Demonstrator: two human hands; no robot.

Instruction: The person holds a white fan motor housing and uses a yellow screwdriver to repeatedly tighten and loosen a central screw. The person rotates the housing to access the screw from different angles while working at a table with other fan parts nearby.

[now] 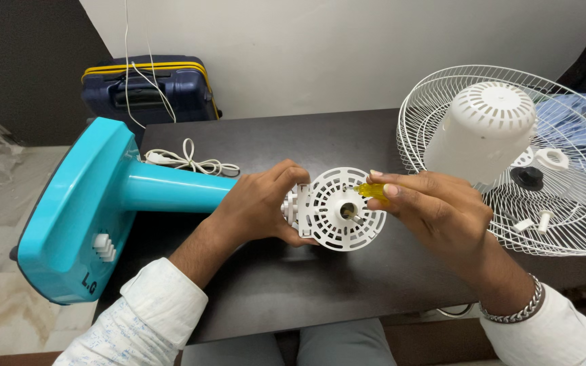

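A turquoise fan stand (103, 196) lies on its side across a dark table (320, 291). My left hand (259, 207) grips the white motor head just behind its round slotted front plate (337, 210). My right hand (428, 203) pinches the yellow handle of a small screwdriver (372, 193) whose tip points at the shaft in the middle of that plate.
A white wire fan guard (578, 224) lies at the right, holding a white motor cover (486, 132), a black knob (528, 177), a white ring nut (551, 159) and small white screws (534, 221). A white power cord (188, 163) is coiled behind the stand. A navy suitcase (150, 88) stands by the wall.
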